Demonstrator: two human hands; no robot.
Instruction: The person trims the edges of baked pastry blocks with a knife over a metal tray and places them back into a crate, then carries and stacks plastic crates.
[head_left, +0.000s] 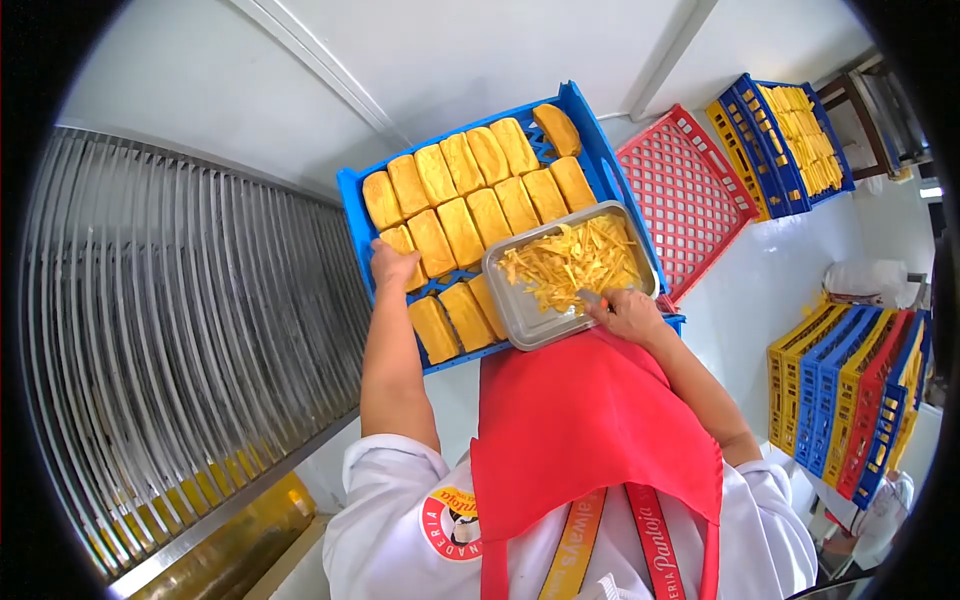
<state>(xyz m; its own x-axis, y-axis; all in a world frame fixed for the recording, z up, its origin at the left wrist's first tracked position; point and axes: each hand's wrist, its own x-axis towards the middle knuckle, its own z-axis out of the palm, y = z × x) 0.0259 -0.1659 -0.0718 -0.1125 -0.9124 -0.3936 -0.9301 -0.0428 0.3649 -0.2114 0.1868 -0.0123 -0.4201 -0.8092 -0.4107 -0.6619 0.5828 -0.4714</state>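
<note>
A blue crate holds several golden loaves in rows. At the crate's left side, my left hand has its fingers around the end of one loaf. A grey metal tray with thin yellow strips rests over the crate's right front corner. Over the tray's near right part, my right hand is closed on a small grey tool, whose tip touches the strips. Most of the tool is hidden by my fingers.
A metal rack of stacked trays stands at the left. Beyond the blue crate lies a red crate. Farther right are a blue crate of yellow pieces and a stack of coloured crates. A white wall runs behind.
</note>
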